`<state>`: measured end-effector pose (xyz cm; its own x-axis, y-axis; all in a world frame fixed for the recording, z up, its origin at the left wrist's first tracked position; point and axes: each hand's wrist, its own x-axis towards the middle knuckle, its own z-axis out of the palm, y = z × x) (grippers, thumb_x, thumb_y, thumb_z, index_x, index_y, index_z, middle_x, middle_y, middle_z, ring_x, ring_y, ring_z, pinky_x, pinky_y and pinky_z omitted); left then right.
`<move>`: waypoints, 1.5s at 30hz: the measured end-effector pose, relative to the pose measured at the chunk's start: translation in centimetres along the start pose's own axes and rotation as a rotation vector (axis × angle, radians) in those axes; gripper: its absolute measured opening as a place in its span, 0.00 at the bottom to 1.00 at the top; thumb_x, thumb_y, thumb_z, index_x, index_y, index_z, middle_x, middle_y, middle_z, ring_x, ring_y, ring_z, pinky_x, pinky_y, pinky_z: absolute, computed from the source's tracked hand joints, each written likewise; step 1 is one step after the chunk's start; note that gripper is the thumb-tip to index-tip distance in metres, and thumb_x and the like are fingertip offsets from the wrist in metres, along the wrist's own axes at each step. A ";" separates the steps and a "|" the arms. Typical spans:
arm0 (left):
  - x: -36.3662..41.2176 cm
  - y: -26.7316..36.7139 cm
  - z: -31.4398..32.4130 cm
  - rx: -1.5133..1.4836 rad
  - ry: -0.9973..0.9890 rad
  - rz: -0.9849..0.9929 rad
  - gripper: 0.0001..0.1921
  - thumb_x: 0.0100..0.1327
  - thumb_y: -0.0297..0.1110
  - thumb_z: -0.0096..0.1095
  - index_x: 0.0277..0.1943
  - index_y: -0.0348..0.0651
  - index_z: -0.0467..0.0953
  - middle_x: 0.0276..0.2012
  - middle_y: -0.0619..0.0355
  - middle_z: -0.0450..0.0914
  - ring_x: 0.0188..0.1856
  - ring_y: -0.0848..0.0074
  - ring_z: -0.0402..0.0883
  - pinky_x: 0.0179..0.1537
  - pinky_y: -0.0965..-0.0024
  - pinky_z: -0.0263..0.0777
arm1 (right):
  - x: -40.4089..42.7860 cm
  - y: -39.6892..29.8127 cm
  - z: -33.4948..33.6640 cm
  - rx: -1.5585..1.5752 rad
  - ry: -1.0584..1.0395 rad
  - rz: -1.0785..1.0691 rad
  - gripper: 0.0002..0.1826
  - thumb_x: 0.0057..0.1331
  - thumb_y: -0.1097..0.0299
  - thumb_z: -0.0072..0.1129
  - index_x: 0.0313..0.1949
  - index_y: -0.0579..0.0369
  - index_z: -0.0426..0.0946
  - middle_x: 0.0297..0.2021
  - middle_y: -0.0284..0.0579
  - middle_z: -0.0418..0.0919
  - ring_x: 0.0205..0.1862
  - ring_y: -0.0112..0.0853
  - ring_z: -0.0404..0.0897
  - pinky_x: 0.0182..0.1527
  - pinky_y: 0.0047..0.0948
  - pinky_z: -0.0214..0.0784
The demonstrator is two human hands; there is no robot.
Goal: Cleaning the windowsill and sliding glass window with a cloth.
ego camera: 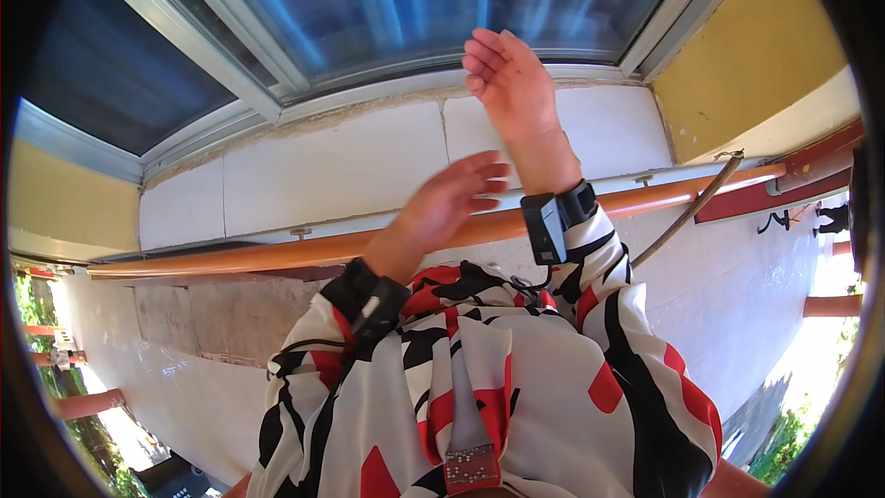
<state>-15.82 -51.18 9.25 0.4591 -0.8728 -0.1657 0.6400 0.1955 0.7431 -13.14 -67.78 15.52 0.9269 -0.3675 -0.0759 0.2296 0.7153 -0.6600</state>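
Note:
My left hand (446, 204) hovers over an orange handrail (484, 226), slightly blurred, with its fingers a little apart and nothing seen in it. Farther forward, my right hand (510, 86) is raised palm up with loosely curled fingers, in front of the white-tiled windowsill (346, 159). It holds nothing that I can see. Each wrist wears a black strapped device: one on the left wrist (373, 301) and one on the right wrist (546, 227), both with cables. Beyond the sill stands a sliding window (429, 7) with blue curtains behind its glass.
A thin wooden stick (691, 211) leans across the handrail at the right. Yellow wall (753, 62) flanks the window. Pale paving (726, 304) stretches behind the rail, with reddish posts (90, 404) along the far edges. A dark figure or object (833, 216) is at the far right, unclear.

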 end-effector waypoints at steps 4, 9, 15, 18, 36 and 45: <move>0.7 -2.3 4.1 -0.190 -0.128 -0.134 0.24 0.71 0.40 0.45 0.64 0.34 0.67 0.59 0.53 0.75 0.60 0.68 0.74 0.64 0.64 0.63 | -0.6 -0.3 1.7 0.189 -0.043 -0.003 0.17 0.71 0.56 0.50 0.43 0.58 0.77 0.35 0.42 0.79 0.35 0.31 0.76 0.38 0.30 0.69; 0.8 -2.6 4.3 -0.172 -0.194 -0.173 0.23 0.72 0.40 0.43 0.61 0.32 0.69 0.58 0.54 0.76 0.59 0.71 0.74 0.64 0.64 0.63 | -0.9 -1.0 1.4 0.257 -0.025 -0.026 0.14 0.70 0.60 0.50 0.39 0.58 0.76 0.32 0.41 0.77 0.33 0.32 0.75 0.35 0.29 0.70; 0.3 -2.4 4.8 -0.023 -0.210 -0.319 0.22 0.73 0.42 0.44 0.60 0.36 0.71 0.57 0.55 0.76 0.57 0.73 0.74 0.62 0.66 0.64 | -2.2 -0.9 1.9 0.288 -0.072 -0.001 0.12 0.71 0.61 0.49 0.36 0.56 0.74 0.29 0.39 0.75 0.31 0.30 0.72 0.32 0.28 0.66; 0.2 -2.3 5.3 0.057 -0.207 -0.399 0.21 0.73 0.42 0.45 0.60 0.37 0.72 0.55 0.57 0.77 0.57 0.73 0.75 0.60 0.68 0.66 | -2.1 -0.6 1.4 0.270 -0.120 -0.014 0.12 0.71 0.61 0.49 0.35 0.55 0.75 0.28 0.37 0.76 0.30 0.28 0.72 0.33 0.28 0.67; 2.3 1.3 11.9 1.853 0.120 0.554 0.14 0.54 0.35 0.69 0.42 0.38 0.78 0.38 0.54 0.75 0.44 0.62 0.78 0.41 0.64 0.77 | 2.0 3.3 -5.8 -1.844 0.025 -0.885 0.05 0.59 0.68 0.57 0.27 0.52 0.76 0.27 0.41 0.79 0.36 0.42 0.78 0.38 0.45 0.67; 2.2 -0.8 11.0 1.726 0.035 0.561 0.13 0.53 0.31 0.69 0.41 0.40 0.78 0.37 0.55 0.74 0.42 0.61 0.78 0.41 0.63 0.77 | 2.2 3.8 -7.1 -1.837 0.071 -0.733 0.04 0.59 0.69 0.55 0.27 0.52 0.76 0.26 0.42 0.79 0.35 0.43 0.78 0.37 0.45 0.65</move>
<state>-22.10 -58.16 15.48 0.3980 -0.8605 0.3180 -0.8545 -0.2216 0.4698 -12.30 -70.10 7.51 0.7915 -0.3071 0.5284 -0.0772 -0.9079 -0.4120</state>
